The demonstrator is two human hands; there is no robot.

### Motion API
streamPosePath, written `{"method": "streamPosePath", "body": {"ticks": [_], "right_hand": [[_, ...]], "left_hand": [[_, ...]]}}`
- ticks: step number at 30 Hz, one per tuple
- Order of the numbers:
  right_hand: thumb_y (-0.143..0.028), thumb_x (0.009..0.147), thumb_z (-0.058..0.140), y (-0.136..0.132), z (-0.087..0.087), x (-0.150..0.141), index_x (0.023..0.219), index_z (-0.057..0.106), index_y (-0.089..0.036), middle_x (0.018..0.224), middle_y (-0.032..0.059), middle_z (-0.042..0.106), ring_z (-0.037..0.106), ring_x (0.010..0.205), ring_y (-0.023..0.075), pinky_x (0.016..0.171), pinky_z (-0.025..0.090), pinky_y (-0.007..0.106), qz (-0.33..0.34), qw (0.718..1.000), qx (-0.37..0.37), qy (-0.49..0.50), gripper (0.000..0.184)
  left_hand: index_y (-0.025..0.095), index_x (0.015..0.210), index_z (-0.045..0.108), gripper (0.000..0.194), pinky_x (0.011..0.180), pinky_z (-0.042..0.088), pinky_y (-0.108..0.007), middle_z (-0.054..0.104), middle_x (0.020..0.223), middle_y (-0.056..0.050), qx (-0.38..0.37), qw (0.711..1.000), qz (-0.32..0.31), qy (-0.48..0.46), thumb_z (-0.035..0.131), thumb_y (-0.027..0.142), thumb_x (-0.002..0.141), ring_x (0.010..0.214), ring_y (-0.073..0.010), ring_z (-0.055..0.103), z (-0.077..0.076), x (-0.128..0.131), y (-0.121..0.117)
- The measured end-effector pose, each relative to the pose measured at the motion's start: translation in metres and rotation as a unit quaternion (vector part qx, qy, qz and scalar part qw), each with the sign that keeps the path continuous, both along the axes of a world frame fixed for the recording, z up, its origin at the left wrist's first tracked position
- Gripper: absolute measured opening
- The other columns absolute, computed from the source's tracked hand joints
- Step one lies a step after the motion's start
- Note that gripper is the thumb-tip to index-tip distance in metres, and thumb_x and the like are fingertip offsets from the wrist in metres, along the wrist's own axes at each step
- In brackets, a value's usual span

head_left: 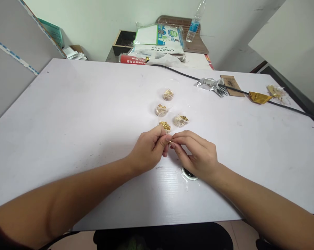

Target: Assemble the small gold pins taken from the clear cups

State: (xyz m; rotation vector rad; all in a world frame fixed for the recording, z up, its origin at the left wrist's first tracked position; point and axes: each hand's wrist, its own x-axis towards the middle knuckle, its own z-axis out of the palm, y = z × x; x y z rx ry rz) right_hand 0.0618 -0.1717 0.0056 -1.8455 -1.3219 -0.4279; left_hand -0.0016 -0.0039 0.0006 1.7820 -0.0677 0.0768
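Note:
My left hand [148, 150] and my right hand [198, 152] meet above the white table. Both are closed, fingertips pinched around a tiny gold-coloured piece [170, 141] whose exact kind is too small to make out. Just beyond the left thumb stands a small clear cup of gold-coloured pieces [165, 126], partly covered by that hand. More such cups sit behind it: one to the right [181, 121], one to the left [161, 110] and one farther back [168, 94]. Under my right hand lies a round white-rimmed dish [190, 176] with something dark inside, partly hidden.
A black cable [183, 73] runs along the table's back right. By it lie silver foil [210, 84], a cardboard piece [232, 86], a gold foil packet [259, 98] and a clear bag [277, 92]. Behind the table are packaging bags [170, 36] and a water bottle [195, 26].

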Motion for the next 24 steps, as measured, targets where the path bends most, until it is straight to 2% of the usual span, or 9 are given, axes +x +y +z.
{"method": "streamPosePath", "body": {"ticks": [9, 24], "right_hand": [[-0.004, 0.09, 0.057, -0.001, 0.0019, 0.0047, 0.093, 0.06, -0.017, 0.087, 0.0072, 0.069, 0.066, 0.075, 0.0147, 0.065, 0.059, 0.027, 0.024, 1.0, -0.018, 0.0, 0.013], [-0.004, 0.09, 0.059, -0.0023, 0.001, 0.0067, 0.091, 0.061, -0.015, 0.087, 0.0079, 0.07, 0.067, 0.076, 0.0139, 0.066, 0.057, 0.025, 0.038, 0.999, -0.027, 0.019, 0.011]], "left_hand": [[0.019, 0.074, 0.041, 0.029, 0.053, 0.038, -0.019, 0.056, 0.06, 0.004, 0.039, 0.999, -0.014, -0.028, 0.045, 0.031, 0.099, 0.052, -0.0069, 0.049, 0.0022, 0.0013, 0.0006], [0.018, 0.073, 0.041, 0.027, 0.053, 0.039, -0.019, 0.054, 0.059, 0.005, 0.058, 0.997, -0.023, -0.047, 0.044, 0.027, 0.098, 0.051, -0.006, 0.047, 0.0002, 0.0019, 0.0013]]}}
